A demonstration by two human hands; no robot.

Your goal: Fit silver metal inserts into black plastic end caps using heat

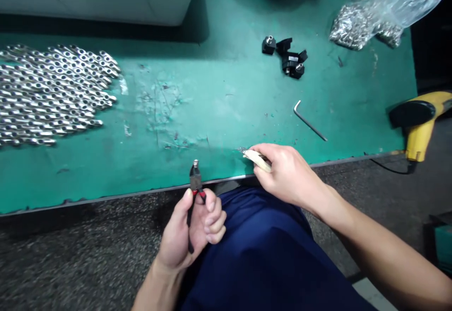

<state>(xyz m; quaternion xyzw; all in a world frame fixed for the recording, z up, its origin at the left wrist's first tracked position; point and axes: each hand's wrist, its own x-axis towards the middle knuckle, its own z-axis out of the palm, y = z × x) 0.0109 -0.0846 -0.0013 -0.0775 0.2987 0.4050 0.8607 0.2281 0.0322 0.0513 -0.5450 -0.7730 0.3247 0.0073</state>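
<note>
Left hand point(199, 226) closed on black-and-red-handled pliers point(195, 179), tips up, small silvery piece point(196, 163) at tips. Right hand point(282, 170), apart from left, grips cream-coloured tool point(257, 159). Beyond: bent metal hex key point(310, 122), small black blocks point(291, 61), all on green work surface point(226, 99). Far left: rows of shiny metal parts point(56, 90).

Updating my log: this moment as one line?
left hand: holds pliers | right hand: holds pale object | hex key: on green table

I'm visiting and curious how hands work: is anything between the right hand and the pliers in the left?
Apart from the pale piece it holds, nothing visible stands between the right hand and the pliers in the left hand. The hex key lies outside that gap.
</note>
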